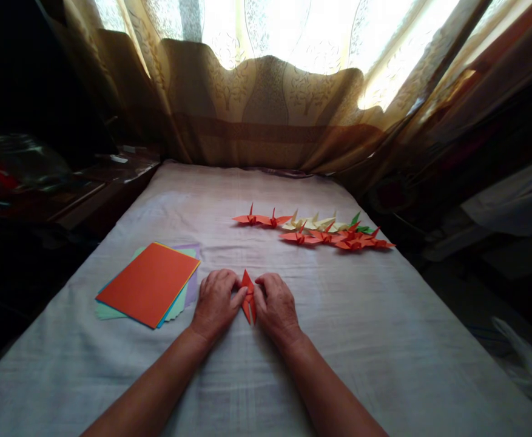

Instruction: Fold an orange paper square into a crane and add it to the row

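Both hands, left hand [215,301] and right hand [275,303], pinch orange folded paper [248,297] mid-cloth.

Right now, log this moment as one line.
left hand + right hand: pressing orange folded paper | paper stack left | cranes beyond

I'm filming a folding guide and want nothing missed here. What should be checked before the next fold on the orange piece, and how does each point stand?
1. Both hands on the piece: ok. The left hand and right hand press the folded orange paper from either side.
2. Piece flat on the cloth: ok, as far as can be seen.
3. Creases sharp and even: cannot tell, the fingers cover the edges.
4. Spare sheets within reach: ok. The paper stack lies to the left of the left hand.
5. Finished cranes out of the way: ok, they sit in rows farther back on the right.
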Demonstrator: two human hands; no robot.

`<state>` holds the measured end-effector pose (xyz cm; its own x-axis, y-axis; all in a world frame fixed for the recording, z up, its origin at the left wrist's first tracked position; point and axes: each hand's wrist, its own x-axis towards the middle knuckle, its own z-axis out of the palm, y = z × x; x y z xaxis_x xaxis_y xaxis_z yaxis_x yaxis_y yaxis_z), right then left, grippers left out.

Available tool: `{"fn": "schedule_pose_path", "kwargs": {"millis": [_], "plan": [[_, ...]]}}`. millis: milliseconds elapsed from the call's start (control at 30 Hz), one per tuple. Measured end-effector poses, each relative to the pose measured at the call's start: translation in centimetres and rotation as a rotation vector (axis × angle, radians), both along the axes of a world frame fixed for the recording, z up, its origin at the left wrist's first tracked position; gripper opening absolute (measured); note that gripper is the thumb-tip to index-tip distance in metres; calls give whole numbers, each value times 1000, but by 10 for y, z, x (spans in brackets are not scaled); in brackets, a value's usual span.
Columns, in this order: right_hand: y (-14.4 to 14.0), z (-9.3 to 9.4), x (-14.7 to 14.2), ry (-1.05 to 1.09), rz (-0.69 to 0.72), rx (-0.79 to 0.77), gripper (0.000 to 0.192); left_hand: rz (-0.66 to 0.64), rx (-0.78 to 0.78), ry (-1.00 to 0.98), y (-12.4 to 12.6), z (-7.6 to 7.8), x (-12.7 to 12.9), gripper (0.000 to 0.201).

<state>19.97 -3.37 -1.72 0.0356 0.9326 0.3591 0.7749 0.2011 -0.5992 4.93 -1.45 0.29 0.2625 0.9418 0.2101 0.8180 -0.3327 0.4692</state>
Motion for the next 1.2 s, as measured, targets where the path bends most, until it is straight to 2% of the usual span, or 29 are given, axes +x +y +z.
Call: {"fn": "schedule_pose_path", "kwargs": {"millis": [333,700,867,1067,1200], "plan": [[1,2,-1,106,6,8,9,-27,9,-28,-1,-3,-2,7],[0,3,-2,-38,-9,-55,13,-27,14,-36,-2,-1,-2,8],[-1,2,-3,-25,-3,-33,13,-24,5,-28,-2,-1,-2,9],[-1,0,-1,-29,7,-26,11,6,33,-42,-3,-9,-4,11],[-1,1,-2,-26,24,-36,13,-23,35,-18,-4,-9,-4,19]]}}
